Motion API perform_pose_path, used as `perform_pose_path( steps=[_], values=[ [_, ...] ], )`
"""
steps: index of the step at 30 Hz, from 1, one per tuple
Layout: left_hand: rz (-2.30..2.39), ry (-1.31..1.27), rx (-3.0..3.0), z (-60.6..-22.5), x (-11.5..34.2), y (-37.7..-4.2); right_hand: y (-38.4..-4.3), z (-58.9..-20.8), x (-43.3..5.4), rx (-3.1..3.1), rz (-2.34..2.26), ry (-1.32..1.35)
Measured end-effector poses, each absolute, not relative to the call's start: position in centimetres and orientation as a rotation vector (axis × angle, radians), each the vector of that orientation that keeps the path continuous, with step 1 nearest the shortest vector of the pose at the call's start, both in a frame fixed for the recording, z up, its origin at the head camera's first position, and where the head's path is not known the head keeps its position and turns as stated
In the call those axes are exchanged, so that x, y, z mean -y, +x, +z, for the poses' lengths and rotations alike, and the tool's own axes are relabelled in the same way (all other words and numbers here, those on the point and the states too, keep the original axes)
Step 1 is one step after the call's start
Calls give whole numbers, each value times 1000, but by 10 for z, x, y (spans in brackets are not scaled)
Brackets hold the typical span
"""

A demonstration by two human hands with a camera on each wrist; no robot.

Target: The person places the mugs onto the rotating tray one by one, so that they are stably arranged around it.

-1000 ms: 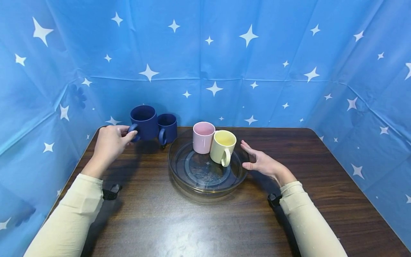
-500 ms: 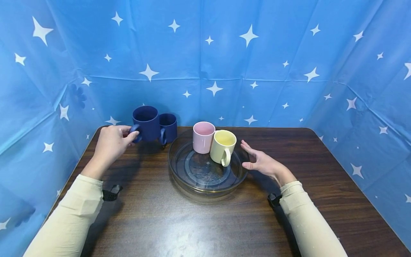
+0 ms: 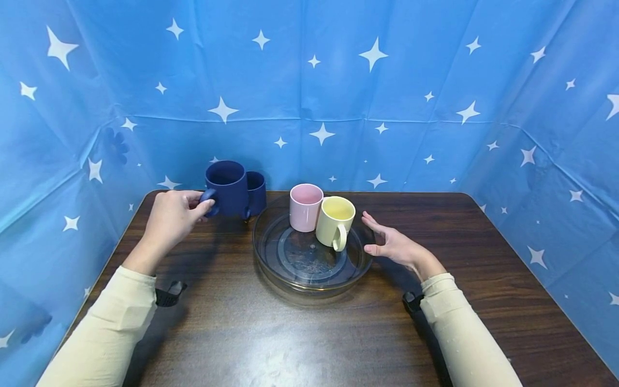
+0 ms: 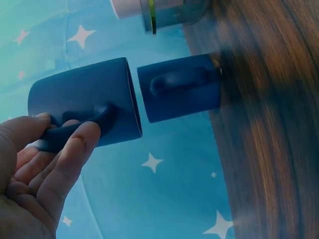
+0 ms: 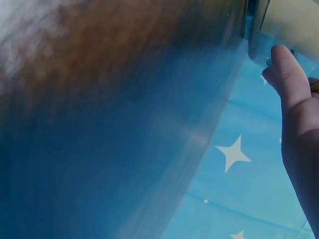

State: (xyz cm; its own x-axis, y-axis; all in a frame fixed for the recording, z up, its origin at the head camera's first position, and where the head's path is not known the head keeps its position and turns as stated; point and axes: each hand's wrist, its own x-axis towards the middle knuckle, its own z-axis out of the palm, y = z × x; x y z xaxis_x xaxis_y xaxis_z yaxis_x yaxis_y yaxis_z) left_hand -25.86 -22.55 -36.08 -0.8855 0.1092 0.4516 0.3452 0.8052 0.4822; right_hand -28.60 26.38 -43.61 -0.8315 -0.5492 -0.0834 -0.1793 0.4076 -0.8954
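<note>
My left hand (image 3: 171, 220) pinches the handle of a dark blue mug (image 3: 232, 191), held upright with its mouth up. In the left wrist view this mug (image 4: 84, 94) is raised off the table, apart from a smaller dark blue mug (image 4: 179, 89). That smaller mug (image 3: 257, 196) stands at the table's back edge, partly hidden behind the held one. A pink mug (image 3: 304, 210) and a yellow mug (image 3: 333, 223) stand side by side in a round, dark see-through glass dish (image 3: 290, 269). My right hand (image 3: 401, 248) has its fingers spread at the dish's right side; whether it touches cannot be told.
The dish stands mid-way across a dark wooden table (image 3: 217, 322). A blue curtain with white stars (image 3: 411, 70) closes in the back and both sides, close behind the mugs.
My left hand has carried the larger dark blue mug a little to the right and slightly downward, so it covers more of the smaller one. The right hand has stayed in place.
</note>
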Motion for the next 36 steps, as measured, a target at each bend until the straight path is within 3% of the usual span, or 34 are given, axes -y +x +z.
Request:
perform_pose_path(
  steps=[36],
  values=[
    [-884, -454, 2618, -352, 205, -246, -285, -434, -263, -2322, -1380, -605]
  ],
)
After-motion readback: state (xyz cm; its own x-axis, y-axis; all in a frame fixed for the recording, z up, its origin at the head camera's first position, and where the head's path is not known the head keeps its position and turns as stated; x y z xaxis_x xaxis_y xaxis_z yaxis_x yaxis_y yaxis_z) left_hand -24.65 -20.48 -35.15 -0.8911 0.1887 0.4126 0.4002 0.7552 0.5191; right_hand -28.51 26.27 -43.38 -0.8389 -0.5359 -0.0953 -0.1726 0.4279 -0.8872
